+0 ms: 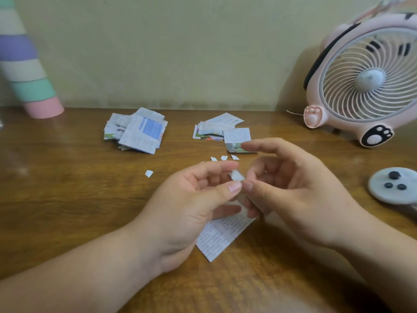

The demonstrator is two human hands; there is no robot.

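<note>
Newsprint slip (222, 236) held between both hands, hanging below fingers. Left hand (191, 206) and right hand (293, 190) pinch its top corner (237, 176), thumbs meeting, likely to tear it off. Torn scraps (224, 157) just beyond fingertips; folded piles (137, 132) farther out.

A printed paper slip (220, 236), white tip upward, hangs tilted, pinched between left hand (191, 206) and right hand (291, 193).

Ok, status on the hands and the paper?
Left hand, right hand both pinching printed paper at its top edge. Torn scraps on table just beyond. Nothing blocking the hands.
</note>
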